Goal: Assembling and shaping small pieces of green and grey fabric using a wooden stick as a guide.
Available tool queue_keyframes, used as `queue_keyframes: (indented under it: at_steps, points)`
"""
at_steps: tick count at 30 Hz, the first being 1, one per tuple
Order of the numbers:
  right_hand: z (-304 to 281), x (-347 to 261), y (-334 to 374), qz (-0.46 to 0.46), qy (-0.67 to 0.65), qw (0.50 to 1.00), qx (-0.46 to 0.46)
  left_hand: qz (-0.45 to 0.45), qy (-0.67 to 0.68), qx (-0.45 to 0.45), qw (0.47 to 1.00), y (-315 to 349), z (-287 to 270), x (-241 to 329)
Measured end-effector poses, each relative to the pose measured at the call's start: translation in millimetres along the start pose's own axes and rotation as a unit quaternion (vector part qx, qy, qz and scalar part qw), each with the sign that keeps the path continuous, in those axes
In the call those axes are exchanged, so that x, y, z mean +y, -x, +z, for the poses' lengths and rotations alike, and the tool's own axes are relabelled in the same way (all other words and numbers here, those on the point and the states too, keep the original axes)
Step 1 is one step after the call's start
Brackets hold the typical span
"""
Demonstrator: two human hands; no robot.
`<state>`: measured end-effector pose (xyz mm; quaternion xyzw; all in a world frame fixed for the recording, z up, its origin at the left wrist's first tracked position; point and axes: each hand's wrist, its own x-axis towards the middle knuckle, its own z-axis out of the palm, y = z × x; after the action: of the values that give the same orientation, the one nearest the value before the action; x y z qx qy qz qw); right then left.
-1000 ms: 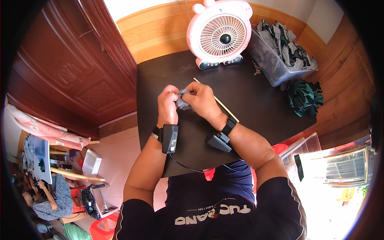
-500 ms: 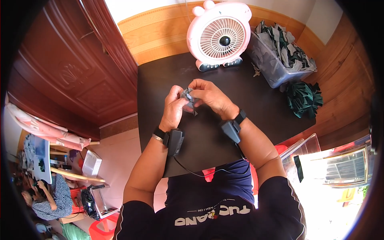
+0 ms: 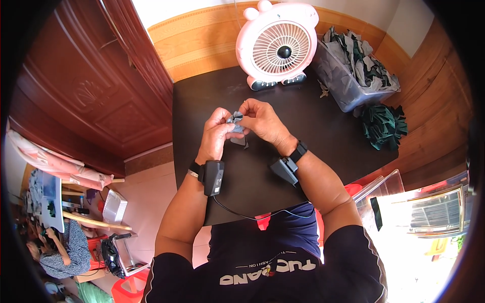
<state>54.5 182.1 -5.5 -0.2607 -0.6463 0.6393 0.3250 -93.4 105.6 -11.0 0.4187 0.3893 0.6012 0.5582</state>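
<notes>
Both of my hands meet above the dark table (image 3: 242, 189), working a small piece of grey fabric (image 3: 236, 128) between them. My left hand (image 3: 216, 135) pinches it from the left, thumb on top. From the right, the thumb and fingers of my right hand (image 3: 263, 122) grip its upper edge, where the cloth is bunched and a dark patch shows. A grey corner hangs below the fingers. Parts of the piece are hidden behind my fingertips.
A pink fan (image 3: 279, 48) stands at the table's back. Right of it, a clear plastic bin (image 3: 343, 91) holds many grey and dark green fabric pieces, with a dark green fabric bundle (image 3: 384, 126) beside it. At far left, a person (image 3: 68, 255) sits by another table.
The fabric piece has been turned and gathered between my fingers, so its upper edge looks more bunched now. My left forearm has shifted slightly left, and my right wrist has tilted.
</notes>
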Motion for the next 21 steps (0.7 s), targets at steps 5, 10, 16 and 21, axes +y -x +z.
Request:
queue_keyframes:
  at_steps: [5,10,16,21]
  points:
    - [17,-1,4,-0.183,0.271,0.925,0.194,0.063,-0.054,-0.006,0.997,-1,6,-10]
    - [24,-3,5,-0.266,0.324,0.882,0.214,0.071,-0.029,0.052,0.996,4,16,-6]
    - [10,6,1,-0.105,0.166,0.978,0.065,0.067,-0.02,0.068,0.995,2,0,-8]
    - [7,9,0,-0.051,0.051,0.997,-0.006,0.07,-0.037,0.051,0.996,0,-2,-11]
